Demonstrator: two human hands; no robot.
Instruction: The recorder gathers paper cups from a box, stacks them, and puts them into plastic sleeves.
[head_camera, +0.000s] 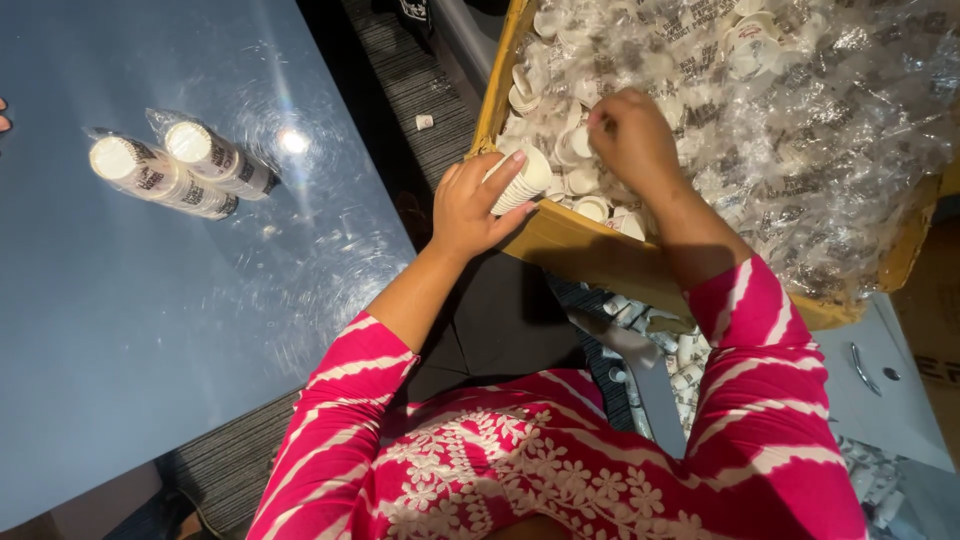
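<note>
L hand (478, 205) has its grip closed round a short nested stack of small white paper cups (522, 180), held at the near rim of the big brown cardboard box (560, 250); stack's long axis runs up-right toward the R hand (632, 140); R hand is just beside, fingers pinched down among loose white cups under crinkled clear plastic (800, 120) — can't tell if it grips one; two plastic-wrapped cup sleeves (180, 168) lie well apart on the grey-blue surface (120, 330), far left.

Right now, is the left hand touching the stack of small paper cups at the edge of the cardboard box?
Touching. The head view shows the left hand with its fingers wrapped around the stack of cups, held over the cardboard box edge.
</note>
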